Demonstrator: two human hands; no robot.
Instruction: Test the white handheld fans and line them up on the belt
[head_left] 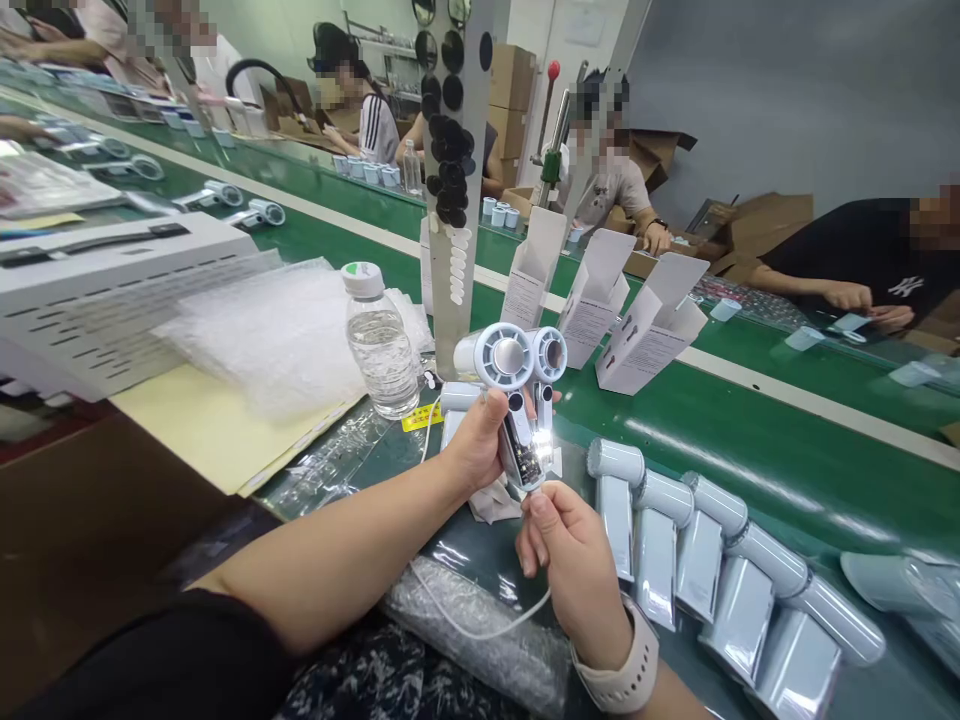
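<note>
My left hand [480,440] is wrapped round the handle of a light blue handheld fan [504,357], held upright with its round grille facing me. The handle's front shows a dark strip with bare circuitry, and a bright light glows beside it. A second, smaller-looking fan head [551,354] shows close behind on the right. At the bottom of the handle, my right hand [566,540] pinches the end of a white cable [480,636]; its tip is hidden by my fingers. The cable loops below my hands.
Several light blue fans [656,560] lie in a row at right. Open white boxes [645,330] stand on the green conveyor belt [750,415] beyond. A water bottle [380,350], plastic bags [262,320] and a metal post [452,250] are at left and centre. Several co-workers sit opposite.
</note>
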